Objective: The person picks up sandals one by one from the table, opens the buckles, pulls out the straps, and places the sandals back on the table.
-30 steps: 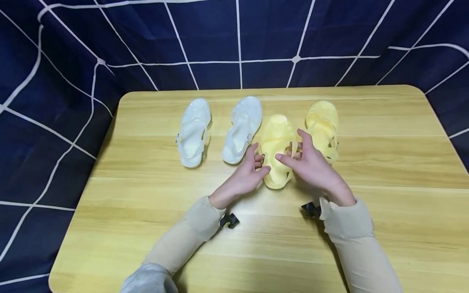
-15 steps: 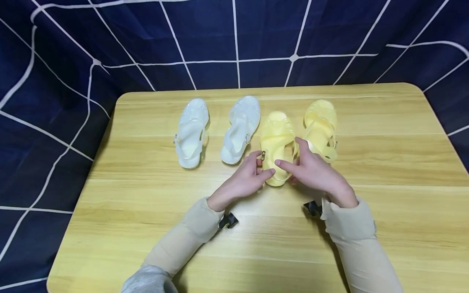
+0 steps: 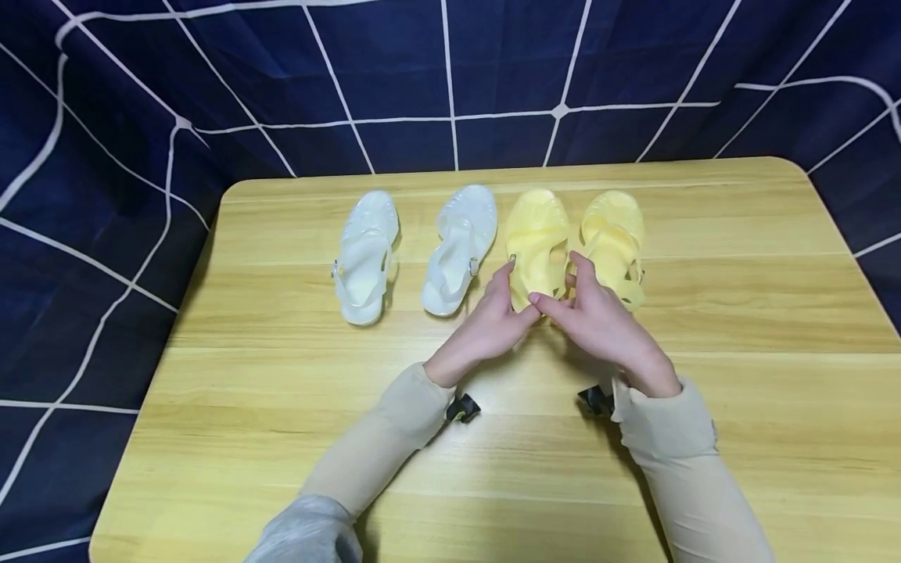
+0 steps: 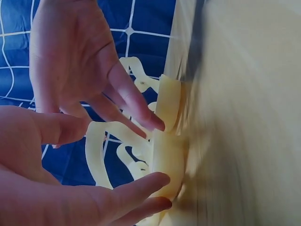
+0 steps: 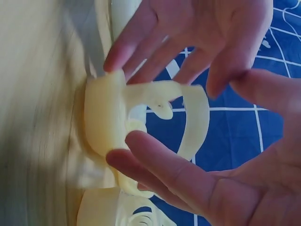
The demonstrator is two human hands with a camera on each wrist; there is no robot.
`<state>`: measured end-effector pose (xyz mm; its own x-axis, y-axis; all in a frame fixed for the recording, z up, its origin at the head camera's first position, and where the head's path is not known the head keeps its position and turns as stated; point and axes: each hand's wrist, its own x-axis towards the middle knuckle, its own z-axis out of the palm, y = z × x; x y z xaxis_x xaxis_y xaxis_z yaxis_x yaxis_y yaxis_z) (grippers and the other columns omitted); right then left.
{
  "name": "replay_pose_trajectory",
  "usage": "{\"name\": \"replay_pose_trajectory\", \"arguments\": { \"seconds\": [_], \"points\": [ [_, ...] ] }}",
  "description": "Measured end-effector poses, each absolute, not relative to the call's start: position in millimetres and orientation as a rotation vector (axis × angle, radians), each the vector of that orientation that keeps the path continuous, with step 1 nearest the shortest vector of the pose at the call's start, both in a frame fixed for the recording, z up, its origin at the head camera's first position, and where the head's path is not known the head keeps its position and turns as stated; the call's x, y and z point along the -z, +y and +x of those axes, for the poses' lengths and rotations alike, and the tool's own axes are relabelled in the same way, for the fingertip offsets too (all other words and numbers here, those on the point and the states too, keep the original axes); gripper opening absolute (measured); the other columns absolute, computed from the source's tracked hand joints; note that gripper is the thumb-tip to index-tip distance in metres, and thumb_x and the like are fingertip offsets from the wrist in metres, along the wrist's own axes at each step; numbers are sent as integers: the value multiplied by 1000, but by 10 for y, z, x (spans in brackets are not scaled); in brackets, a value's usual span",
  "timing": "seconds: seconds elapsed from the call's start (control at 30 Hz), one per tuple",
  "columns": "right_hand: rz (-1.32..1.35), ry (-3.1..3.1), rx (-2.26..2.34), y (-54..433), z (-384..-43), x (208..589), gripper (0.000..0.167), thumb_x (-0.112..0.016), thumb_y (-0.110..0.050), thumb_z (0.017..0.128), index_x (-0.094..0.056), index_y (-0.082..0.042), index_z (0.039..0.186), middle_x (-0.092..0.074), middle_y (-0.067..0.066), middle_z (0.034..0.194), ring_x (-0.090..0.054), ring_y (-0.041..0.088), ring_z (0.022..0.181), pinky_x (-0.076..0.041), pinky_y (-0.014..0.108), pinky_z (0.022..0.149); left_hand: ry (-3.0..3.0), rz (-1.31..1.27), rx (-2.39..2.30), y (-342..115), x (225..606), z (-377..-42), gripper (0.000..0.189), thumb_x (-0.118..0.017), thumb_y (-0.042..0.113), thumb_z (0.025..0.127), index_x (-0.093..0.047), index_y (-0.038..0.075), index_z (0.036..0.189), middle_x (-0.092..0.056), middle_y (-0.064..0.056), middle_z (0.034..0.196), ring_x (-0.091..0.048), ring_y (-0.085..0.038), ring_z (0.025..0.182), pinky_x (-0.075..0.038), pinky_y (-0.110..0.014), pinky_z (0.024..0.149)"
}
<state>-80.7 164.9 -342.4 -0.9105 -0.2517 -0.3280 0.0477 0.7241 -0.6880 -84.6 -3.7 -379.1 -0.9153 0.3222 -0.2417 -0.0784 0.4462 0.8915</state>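
A yellow jelly sandal (image 3: 536,227) lies flat on the table with its toe toward the back edge. My left hand (image 3: 496,324) is at its left heel side, and in the left wrist view the nearly straight fingers (image 4: 141,186) touch the heel. On the other side my right hand (image 3: 598,317) has extended fingers (image 5: 160,157) along the sole. Both thumbs come close together above the heel strap (image 5: 195,122). The second yellow sandal (image 3: 614,215) sits just right of the first, its left part hidden behind my right hand.
Two white jelly sandals, one (image 3: 363,266) farther left and one (image 3: 470,223) nearer the yellow pair, lie toes to the back. The wooden table (image 3: 281,438) has rounded corners. A dark blue cloth (image 3: 394,70) with white lines hangs behind it.
The left yellow sandal has slid away from me toward the back edge, now level with the other yellow one. Both hands stay beside it, and my left hand has moved forward and right.
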Motion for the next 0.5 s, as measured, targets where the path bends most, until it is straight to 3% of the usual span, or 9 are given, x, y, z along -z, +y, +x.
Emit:
{"name": "replay_pose_trajectory", "arguments": {
  "seconds": [0.07,0.17,0.27,0.4,0.5],
  "points": [
    [-149,2532,1023,1652,-810,3423,98,-46,-57,95,10,0,152,-39,34,144,-57,40,117,-39,56,103,2324,200,-1473,3,3797,-878,81,-55,32,95,-8,5,154,-22,-23,157,-26,-29,145,-24,-38,118],
    [-142,2550,1015,1653,-818,3435,95,-42,-58,96,8,0,152,-61,27,118,-61,33,99,-43,51,95,2315,192,-1499,40,3807,-919,80,-55,32,95,-8,5,154,-25,-22,156,-33,-27,142,-25,-37,118],
    [-140,2565,1017,1651,-828,3457,93,-41,-57,97,8,0,152,-66,17,92,-58,25,83,-43,43,86,2305,187,-1525,54,3816,-942,80,-56,30,95,-7,5,154,-31,-21,153,-47,-26,130,-29,-35,116],
    [-142,2571,1020,1657,-834,3473,91,-41,-55,97,7,0,152,-66,16,89,-57,22,76,-43,38,81,2300,189,-1530,59,3822,-950,81,-57,29,95,-7,5,154,-36,-21,149,-54,-25,118,-31,-34,114],
    [-142,2571,1021,1668,-834,3469,90,-42,-54,98,6,-1,153,-68,20,98,-59,26,85,-44,42,85,2308,196,-1525,58,3823,-946,81,-58,28,95,-7,5,154,-35,-21,151,-49,-24,125,-29,-34,116]
  ]
}}
